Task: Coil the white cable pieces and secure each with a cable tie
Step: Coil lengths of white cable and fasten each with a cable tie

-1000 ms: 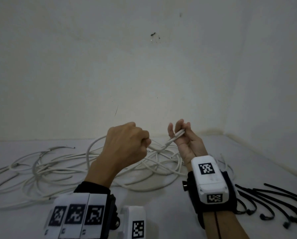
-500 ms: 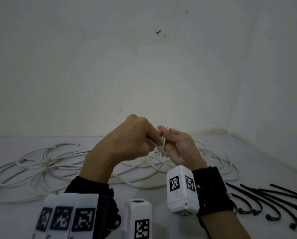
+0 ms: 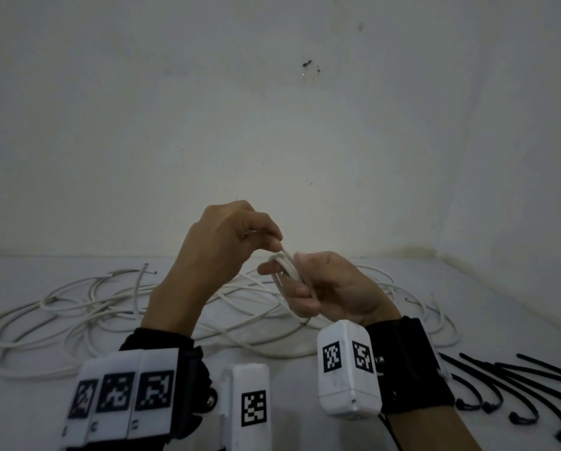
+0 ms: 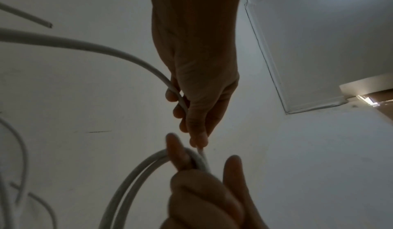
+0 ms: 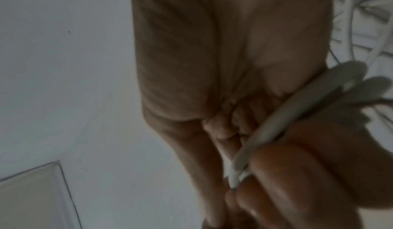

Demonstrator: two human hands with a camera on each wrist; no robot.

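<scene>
Above the desk [image 3: 305, 382], a white cable [image 3: 287, 271] is looped and gripped by the right hand [image 3: 331, 288]. Its free run is pinched by the left hand [image 3: 227, 242]. Black cable ties [image 3: 513, 388] are laid near the right edge.

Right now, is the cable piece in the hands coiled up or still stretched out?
Partly coiled. The right hand holds two small loops of the white cable, while the left hand pinches the uncoiled length.

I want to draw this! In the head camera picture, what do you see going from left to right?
Loose white cables → left hand → small coil being wound → right hand → black cable ties.
</scene>
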